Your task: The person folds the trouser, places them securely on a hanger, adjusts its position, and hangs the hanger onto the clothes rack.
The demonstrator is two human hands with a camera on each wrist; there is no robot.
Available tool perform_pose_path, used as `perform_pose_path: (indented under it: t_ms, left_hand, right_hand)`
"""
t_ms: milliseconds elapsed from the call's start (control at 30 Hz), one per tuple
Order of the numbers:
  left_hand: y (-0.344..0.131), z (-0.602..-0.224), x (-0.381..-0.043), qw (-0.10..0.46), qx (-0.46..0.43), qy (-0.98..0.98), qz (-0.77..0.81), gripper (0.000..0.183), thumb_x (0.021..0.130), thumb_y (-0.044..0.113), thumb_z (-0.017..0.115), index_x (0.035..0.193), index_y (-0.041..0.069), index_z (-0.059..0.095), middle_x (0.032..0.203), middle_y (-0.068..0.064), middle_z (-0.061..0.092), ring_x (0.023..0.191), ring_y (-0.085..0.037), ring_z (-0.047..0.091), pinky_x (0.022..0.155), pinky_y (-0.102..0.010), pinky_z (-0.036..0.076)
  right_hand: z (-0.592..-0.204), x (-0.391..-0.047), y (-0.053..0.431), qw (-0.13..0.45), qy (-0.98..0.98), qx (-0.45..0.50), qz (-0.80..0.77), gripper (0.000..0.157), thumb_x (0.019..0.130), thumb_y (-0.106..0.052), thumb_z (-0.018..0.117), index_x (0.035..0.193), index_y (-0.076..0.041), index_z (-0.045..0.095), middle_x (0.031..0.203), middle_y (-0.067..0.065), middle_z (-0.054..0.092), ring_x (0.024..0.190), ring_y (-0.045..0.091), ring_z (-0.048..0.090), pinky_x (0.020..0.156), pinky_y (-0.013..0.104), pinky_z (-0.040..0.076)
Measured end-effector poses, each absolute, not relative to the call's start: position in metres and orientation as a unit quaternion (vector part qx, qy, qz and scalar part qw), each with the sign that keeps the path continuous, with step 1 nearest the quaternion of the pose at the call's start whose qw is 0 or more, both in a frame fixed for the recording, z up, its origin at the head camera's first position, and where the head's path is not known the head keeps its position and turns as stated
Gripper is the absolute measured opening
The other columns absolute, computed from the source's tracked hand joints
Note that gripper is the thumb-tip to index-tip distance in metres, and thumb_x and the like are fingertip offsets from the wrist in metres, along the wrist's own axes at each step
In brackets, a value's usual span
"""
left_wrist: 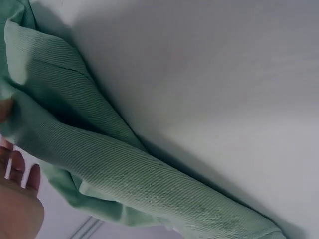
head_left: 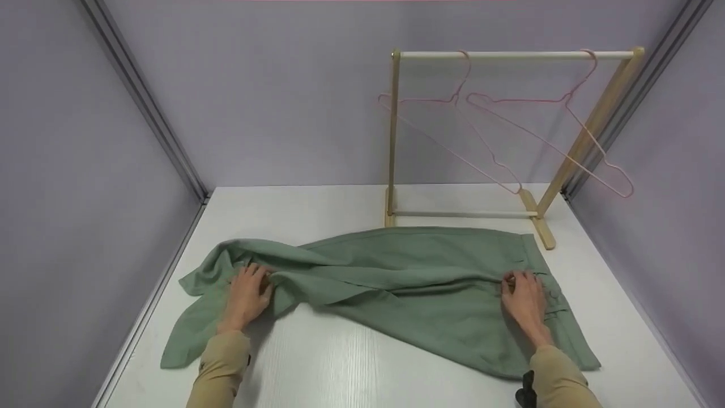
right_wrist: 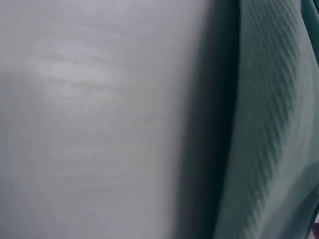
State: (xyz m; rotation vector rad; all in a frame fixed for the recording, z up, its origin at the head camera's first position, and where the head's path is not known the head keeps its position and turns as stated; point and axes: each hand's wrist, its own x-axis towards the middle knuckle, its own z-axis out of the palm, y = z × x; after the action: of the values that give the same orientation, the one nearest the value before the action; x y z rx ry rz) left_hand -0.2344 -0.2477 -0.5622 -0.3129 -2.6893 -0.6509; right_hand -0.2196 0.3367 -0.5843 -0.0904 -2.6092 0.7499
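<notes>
A pair of green trousers (head_left: 430, 255) lies spread across the white table, waistband (head_left: 558, 309) at the right and legs toward the left. Both legs are rumpled and folded over at the left end. My left hand (head_left: 246, 294) pinches the cloth of a leg; in the left wrist view its thumb touches a raised fold (left_wrist: 124, 159), with the other fingers below. Close to the button and belt loops, my right hand (head_left: 525, 303) pinches the cloth at the front of the waist. The right wrist view has mostly the trousers' edge (right_wrist: 269, 124), with that hand almost out of frame.
Behind the trousers stands a wooden rack (head_left: 392, 136) with a white top rail (head_left: 521, 55). Two pink hangers, a left one (head_left: 453, 153) and a right one (head_left: 544, 143), hang from it. Grey panels (head_left: 272, 102) enclose the white table (head_left: 317, 362) at the back and sides.
</notes>
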Motion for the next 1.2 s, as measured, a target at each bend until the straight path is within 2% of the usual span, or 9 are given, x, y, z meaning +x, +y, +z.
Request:
perform_pose_path:
  t_ms: [100,233,367,500,667,833,1000,1100,1200]
  left_hand:
    - [-0.243,-0.563,-0.236,0.171,-0.141,-0.946,-0.235,0.043,0.079,0.008,0.083,0.119,0.006,0.066,0.109,-0.017,0.064,0.104,-0.041,0.059,0.092,-0.061,0.047]
    - [-0.237,-0.564,-0.236,0.124,-0.152,-0.956,-0.218,0.066,0.072,0.020,0.091,0.131,0.010,0.062,0.119,-0.017,0.062,0.111,-0.042,0.059,0.098,-0.062,0.044]
    - [-0.234,-0.567,-0.235,0.087,-0.159,-0.967,-0.180,0.089,0.066,0.028,0.095,0.143,0.016,0.052,0.131,-0.017,0.057,0.118,-0.043,0.057,0.101,-0.063,0.041]
    - [-0.231,-0.572,-0.234,0.098,-0.180,-0.968,-0.143,0.097,0.063,0.022,0.096,0.147,0.018,0.047,0.140,-0.017,0.049,0.125,-0.043,0.053,0.104,-0.064,0.040]
    - [-0.228,-0.577,-0.234,0.165,-0.197,-0.962,-0.094,0.092,0.061,0.009,0.092,0.141,0.010,0.045,0.138,-0.022,0.045,0.126,-0.043,0.046,0.105,-0.060,0.042]
    - [-0.231,-0.575,-0.236,0.208,-0.200,-0.954,-0.080,0.068,0.066,0.007,0.086,0.125,0.006,0.052,0.124,-0.020,0.051,0.116,-0.039,0.050,0.103,-0.055,0.042]
    - [-0.238,-0.569,-0.236,0.182,-0.193,-0.960,-0.088,0.043,0.072,0.002,0.082,0.106,0.010,0.058,0.107,-0.014,0.055,0.105,-0.036,0.054,0.099,-0.056,0.044]
    - [-0.242,-0.567,-0.234,0.165,-0.176,-0.966,-0.088,0.037,0.074,0.001,0.081,0.104,0.010,0.060,0.106,-0.014,0.057,0.104,-0.038,0.057,0.098,-0.059,0.044]
    - [-0.246,-0.567,-0.231,0.157,-0.160,-0.970,-0.093,0.040,0.073,0.000,0.081,0.109,0.009,0.064,0.106,-0.015,0.059,0.103,-0.039,0.060,0.095,-0.061,0.045]
  right_hand:
    - [-0.586,-0.220,0.335,0.215,-0.929,0.000,0.301,0.005,0.091,0.002,0.066,0.095,0.004,0.065,0.084,0.018,0.059,0.076,0.025,0.053,0.072,0.042,0.044]
    - [-0.585,-0.221,0.333,0.182,-0.922,0.042,0.338,0.006,0.088,0.003,0.070,0.093,0.001,0.066,0.074,0.006,0.059,0.066,0.004,0.047,0.062,0.027,0.042]
    - [-0.582,-0.219,0.327,0.129,-0.916,0.085,0.370,0.006,0.088,0.000,0.072,0.091,-0.003,0.068,0.074,0.001,0.062,0.066,-0.001,0.049,0.062,0.023,0.044]
    - [-0.579,-0.219,0.320,0.061,-0.913,0.150,0.374,0.006,0.090,-0.007,0.073,0.087,-0.008,0.068,0.075,-0.001,0.062,0.065,-0.001,0.050,0.060,0.022,0.044]
    - [-0.573,-0.220,0.306,-0.078,-0.898,0.217,0.376,0.015,0.092,-0.023,0.073,0.084,-0.010,0.071,0.075,0.001,0.067,0.064,-0.002,0.053,0.058,0.019,0.046]
    - [-0.567,-0.221,0.296,-0.173,-0.877,0.229,0.386,0.020,0.090,-0.028,0.076,0.086,-0.009,0.075,0.076,0.008,0.073,0.063,0.007,0.063,0.055,0.022,0.051]
    - [-0.562,-0.218,0.285,-0.244,-0.861,0.229,0.383,0.021,0.087,-0.026,0.079,0.094,-0.007,0.075,0.078,0.012,0.074,0.064,0.015,0.065,0.056,0.027,0.053]
    - [-0.560,-0.217,0.280,-0.278,-0.854,0.224,0.377,0.025,0.085,-0.023,0.080,0.098,-0.004,0.073,0.076,0.010,0.072,0.064,0.014,0.063,0.057,0.027,0.052]
    - [-0.560,-0.216,0.277,-0.297,-0.852,0.219,0.371,0.027,0.084,-0.022,0.081,0.100,-0.003,0.072,0.073,0.003,0.068,0.063,0.012,0.060,0.057,0.026,0.050]
